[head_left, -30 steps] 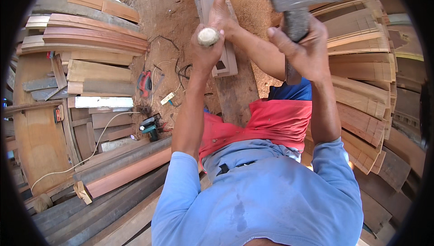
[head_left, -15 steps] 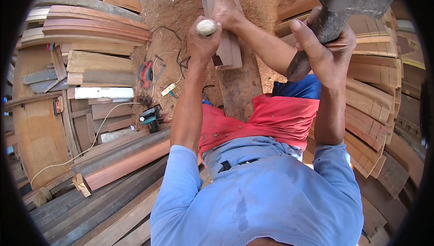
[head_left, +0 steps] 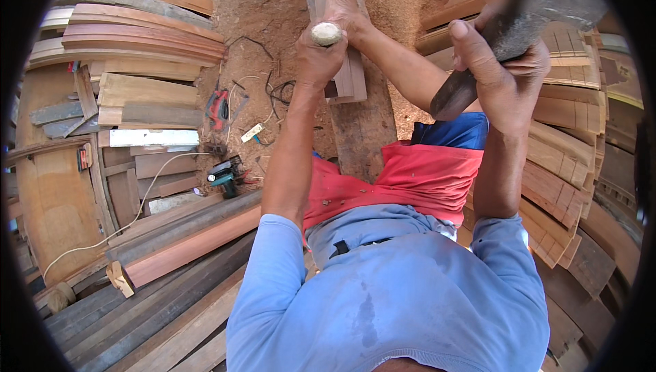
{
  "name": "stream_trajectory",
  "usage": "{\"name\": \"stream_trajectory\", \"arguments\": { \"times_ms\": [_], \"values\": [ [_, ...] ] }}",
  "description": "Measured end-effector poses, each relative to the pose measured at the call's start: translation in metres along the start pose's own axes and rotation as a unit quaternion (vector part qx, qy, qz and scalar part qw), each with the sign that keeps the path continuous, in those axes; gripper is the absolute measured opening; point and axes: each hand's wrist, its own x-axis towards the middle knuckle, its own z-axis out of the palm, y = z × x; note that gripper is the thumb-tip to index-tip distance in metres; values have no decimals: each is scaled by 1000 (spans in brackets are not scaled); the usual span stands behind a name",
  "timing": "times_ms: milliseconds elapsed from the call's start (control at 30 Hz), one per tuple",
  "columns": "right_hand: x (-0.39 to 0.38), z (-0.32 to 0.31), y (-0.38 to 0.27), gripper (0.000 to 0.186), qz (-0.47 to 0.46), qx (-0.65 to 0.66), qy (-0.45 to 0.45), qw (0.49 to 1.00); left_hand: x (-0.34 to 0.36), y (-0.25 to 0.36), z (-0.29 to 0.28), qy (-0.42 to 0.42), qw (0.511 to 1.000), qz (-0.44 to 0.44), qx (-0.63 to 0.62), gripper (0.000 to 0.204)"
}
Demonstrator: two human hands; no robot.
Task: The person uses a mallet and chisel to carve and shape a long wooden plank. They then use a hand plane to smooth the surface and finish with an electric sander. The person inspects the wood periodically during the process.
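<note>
Left hand (head_left: pixel 318 66) closed round pale-ended handle (head_left: pixel 326 34), end facing up, at left edge of timber piece (head_left: pixel 352 79) on plank (head_left: pixel 363 141). Right hand (head_left: pixel 514 88) wraps dark mallet (head_left: pixel 509 32), raised upper right. Bare foot (head_left: pixel 344 4) on timber piece.

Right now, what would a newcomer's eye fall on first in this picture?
Probably the dark grey, block-headed mallet held in the right hand at upper right. At upper centre, the left hand grips a round, pale-ended handle near a brown wooden beam. A bright red cloth garment stands out just below the middle.
</note>
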Motion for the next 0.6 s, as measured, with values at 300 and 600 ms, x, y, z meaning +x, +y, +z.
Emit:
{"name": "stream_trajectory", "arguments": {
  "times_ms": [300,600],
  "values": [
    [50,6,-47,17,-73,-23,89,993,0,6,3,-32,999,-23,-23,16],
    [34,30,80,24,-30,-397,-190,897,-1,13,-2,-6,1000,-11,15,16]
  ]
}}
